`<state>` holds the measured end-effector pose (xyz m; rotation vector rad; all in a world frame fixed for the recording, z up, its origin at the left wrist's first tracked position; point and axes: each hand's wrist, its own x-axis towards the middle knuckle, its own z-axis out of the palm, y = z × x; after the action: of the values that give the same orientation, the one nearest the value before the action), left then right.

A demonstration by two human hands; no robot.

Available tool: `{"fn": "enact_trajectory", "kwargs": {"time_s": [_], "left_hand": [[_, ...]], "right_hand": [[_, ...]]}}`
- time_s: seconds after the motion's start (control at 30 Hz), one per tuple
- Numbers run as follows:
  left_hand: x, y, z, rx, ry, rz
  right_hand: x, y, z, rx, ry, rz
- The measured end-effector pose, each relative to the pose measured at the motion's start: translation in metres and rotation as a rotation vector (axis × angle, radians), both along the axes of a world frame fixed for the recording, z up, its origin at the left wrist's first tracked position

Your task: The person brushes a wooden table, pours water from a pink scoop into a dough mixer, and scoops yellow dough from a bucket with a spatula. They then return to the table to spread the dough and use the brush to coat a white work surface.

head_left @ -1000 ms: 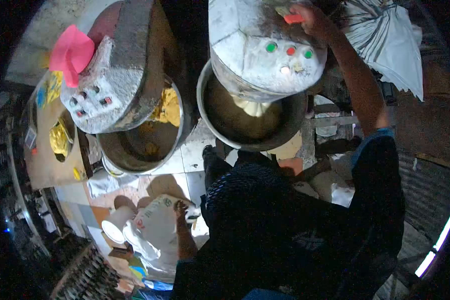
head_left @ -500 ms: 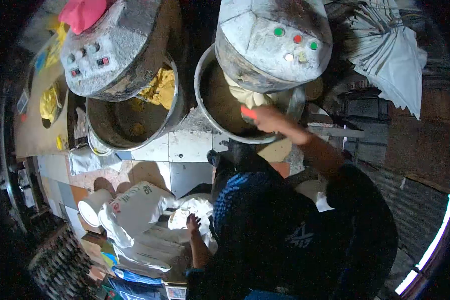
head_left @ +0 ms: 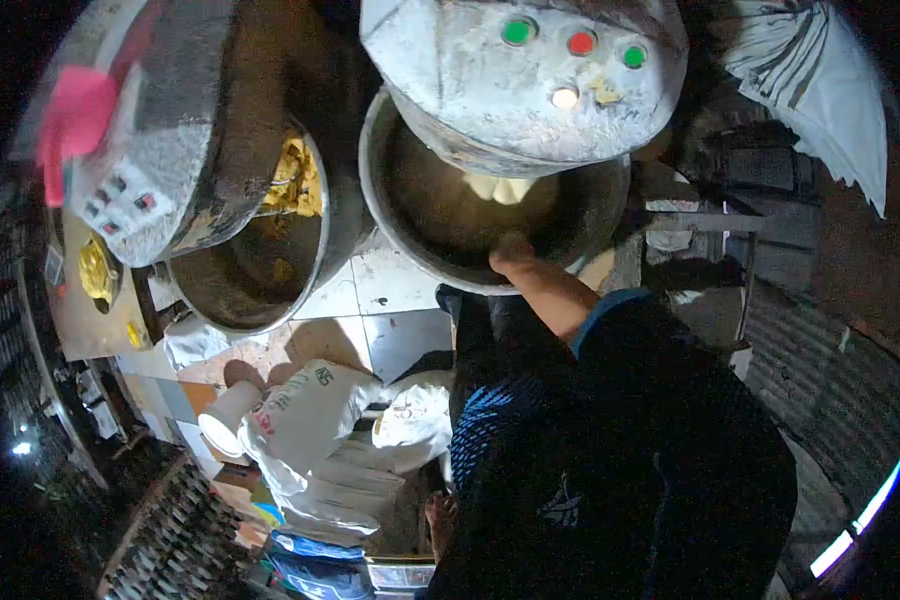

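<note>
Illumination is dim; fisheye distortion bends the edges. A light strip [head_left: 832, 553] glares at 4 o'clock; the pink scoop [head_left: 80, 112] blurs at 10 o'clock. Shadows cross the floor tiles [head_left: 402, 340].

Above my round grey metal bowl [head_left: 378, 215], the white mixer head [head_left: 480, 90] has round green and red buttons [head_left: 581, 42]; cream dough [head_left: 510, 190] shows inside the bowl, a lumpy yellow mass [head_left: 307, 185] left, my blue-flecked black clothes [head_left: 620, 430] below.

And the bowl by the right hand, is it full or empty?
Neither: a pale mass shows inside the bowl, under the machine head; the visible rest looks bare.
</note>
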<state>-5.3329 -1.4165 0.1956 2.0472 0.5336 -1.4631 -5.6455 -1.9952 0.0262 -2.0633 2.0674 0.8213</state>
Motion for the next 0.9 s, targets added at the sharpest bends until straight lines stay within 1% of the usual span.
{"fn": "enact_trajectory", "kwargs": {"time_s": [0.1, 0.17, 0.2, 0.27, 0.3, 0.33, 0.4, 0.47, 0.5, 0.57, 0.63, 0.67, 0.73, 0.77, 0.83, 0.9], "left_hand": [[0.014, -0.012, 0.006, -0.033, -0.035, -0.012], [0.025, -0.029, 0.009, -0.075, -0.056, -0.025], [0.029, -0.036, 0.007, -0.093, -0.06, -0.035], [0.043, -0.045, 0.0, -0.145, -0.082, -0.067], [0.049, -0.05, -0.003, -0.169, -0.097, -0.089], [0.054, -0.054, -0.003, -0.198, -0.11, -0.126], [0.069, -0.054, -0.011, -0.304, -0.198, -0.332], [0.083, -0.05, -0.017, -0.48, -0.454, -0.862], [0.089, -0.051, -0.022, -0.551, -0.592, -1.075], [0.083, -0.058, -0.016, -0.607, -0.581, -1.105], [0.083, -0.068, -0.009, -0.128, 0.159, 0.187], [0.079, -0.071, -0.007, -0.132, 0.158, 0.187], [0.065, -0.077, -0.004, -0.15, 0.233, 0.419], [0.058, -0.078, -0.001, -0.16, 0.203, 0.412], [0.044, -0.083, 0.005, -0.189, 0.069, 0.277], [0.028, -0.098, 0.02, -0.21, -0.019, 0.211]], "right_hand": [[-0.012, 0.021, -0.012, -0.476, 1.454, 0.459], [-0.021, 0.03, -0.025, -0.624, 1.941, 0.635], [-0.025, 0.039, -0.047, -0.456, 2.024, 0.771], [-0.031, 0.033, -0.044, -0.275, 2.096, 0.895], [-0.038, 0.026, -0.041, -0.29, 2.151, 0.825], [-0.042, 0.015, -0.023, -0.306, 2.202, 0.757], [-0.044, -0.001, 0.016, -0.335, 2.291, 0.622], [-0.038, -0.006, 0.027, -0.346, 2.326, 0.553], [-0.039, -0.01, 0.032, -0.357, 2.334, 0.521], [-0.042, -0.013, 0.031, -0.347, 2.334, 0.515], [-0.044, -0.016, 0.034, -0.339, 2.32, 0.527], [-0.045, -0.017, 0.035, -0.336, 2.315, 0.534], [-0.048, -0.018, 0.034, -0.335, 2.297, 0.555], [-0.05, -0.018, 0.036, -0.332, 2.291, 0.569], [-0.051, -0.017, 0.038, -0.316, 2.284, 0.585], [-0.053, -0.014, 0.037, -0.305, 2.276, 0.601]]}}
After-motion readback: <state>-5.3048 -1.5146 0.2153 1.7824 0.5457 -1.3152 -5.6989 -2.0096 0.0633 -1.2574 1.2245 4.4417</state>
